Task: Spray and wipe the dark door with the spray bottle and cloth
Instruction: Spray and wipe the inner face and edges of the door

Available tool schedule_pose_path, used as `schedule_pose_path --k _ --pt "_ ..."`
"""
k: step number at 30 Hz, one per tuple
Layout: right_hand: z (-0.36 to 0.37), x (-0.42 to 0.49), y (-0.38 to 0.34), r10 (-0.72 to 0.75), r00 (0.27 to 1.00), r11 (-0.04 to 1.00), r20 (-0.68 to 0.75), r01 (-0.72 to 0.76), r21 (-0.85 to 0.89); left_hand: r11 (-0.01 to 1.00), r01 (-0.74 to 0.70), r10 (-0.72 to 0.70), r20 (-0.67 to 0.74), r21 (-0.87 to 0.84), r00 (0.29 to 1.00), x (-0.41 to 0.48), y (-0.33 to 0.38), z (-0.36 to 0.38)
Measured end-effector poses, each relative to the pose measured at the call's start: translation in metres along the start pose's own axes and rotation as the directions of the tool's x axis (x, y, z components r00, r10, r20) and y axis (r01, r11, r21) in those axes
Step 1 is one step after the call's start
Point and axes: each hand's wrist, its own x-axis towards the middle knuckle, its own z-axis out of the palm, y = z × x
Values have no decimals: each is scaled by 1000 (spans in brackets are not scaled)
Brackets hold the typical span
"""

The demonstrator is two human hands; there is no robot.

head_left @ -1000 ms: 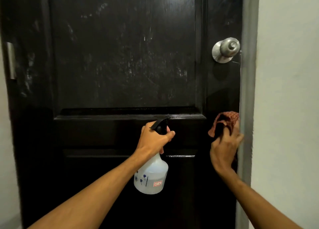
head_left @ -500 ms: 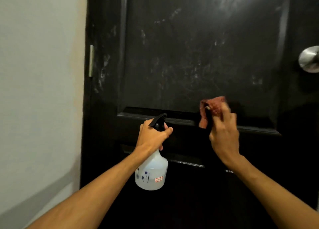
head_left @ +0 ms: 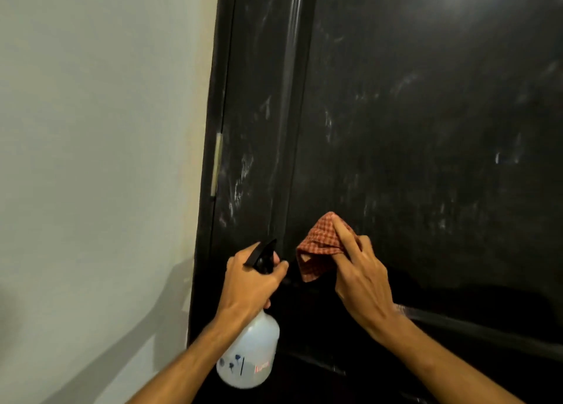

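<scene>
In the head view the right hand (head_left: 362,278) pinches the checked cloth (head_left: 316,248) against the dark door (head_left: 426,129), near its panel's 7 o'clock corner. The left hand (head_left: 249,281), at the cloth's 8 o'clock, grips the spray bottle (head_left: 249,355) by its neck. Likely best to spread the cloth flatter and wipe toward the smears at 1 o'clock.

Dark door (head_left: 426,129), pale smudges (head_left: 243,175) across it, checked cloth (head_left: 320,245) against its panel's lower left.
</scene>
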Motion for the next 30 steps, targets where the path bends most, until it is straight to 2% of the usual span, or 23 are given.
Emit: schedule_pose_path --k 4,8,16,22,25,28,30 --pt "-57 106 23 32 999 999 -41 -31 26 1000 -2 1 -43 -27 999 61 87 -25" --pt "-129 227 52 40 998 998 -53 -37 50 997 -63 61 -56 -44 997 132 211 -44" --pt "-255 444 104 -28 988 998 -152 35 43 993 -114 111 -101 -29 989 269 423 -77" --pt "-295 573 134 -22 973 999 -231 11 -48 990 -140 135 -118 -33 984 353 517 -96" --pt "-298 621 145 -33 966 992 -258 0 -127 984 -170 165 -113 -44 980 386 548 -107" --pt "-303 671 151 -116 962 973 -247 61 -222 974 -223 214 -145 -47 966 422 572 -115" --pt "-313 706 151 -98 953 974 -287 33 -225 967 -248 237 -169 -48 957 444 588 -119"
